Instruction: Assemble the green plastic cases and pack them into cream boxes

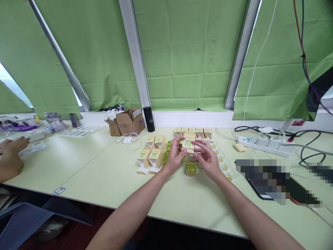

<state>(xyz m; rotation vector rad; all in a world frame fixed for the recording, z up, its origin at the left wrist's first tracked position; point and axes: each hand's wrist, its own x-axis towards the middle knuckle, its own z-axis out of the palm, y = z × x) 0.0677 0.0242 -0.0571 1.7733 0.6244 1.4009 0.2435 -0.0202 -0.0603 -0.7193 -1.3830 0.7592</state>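
Observation:
Both my hands hold one small tan carton with a green label (187,144) above the pale green table (104,173). My left hand (174,156) grips its left side, fingers curled round it. My right hand (206,158) pinches its right side. Just below the carton a small clear case with something green inside (190,169) stands on the table. Left of my hands stand several more tan cartons (152,152). A row of the same cartons (194,132) lines the far side. A line of clear cases (223,163) runs off to the right.
An open cardboard box (129,121) and a black cylinder (148,119) stand by the window sill. A white charger with cable (128,140) lies nearby. A power strip (262,143) and cables sit at the right. Another person's hand (11,152) rests at the far left.

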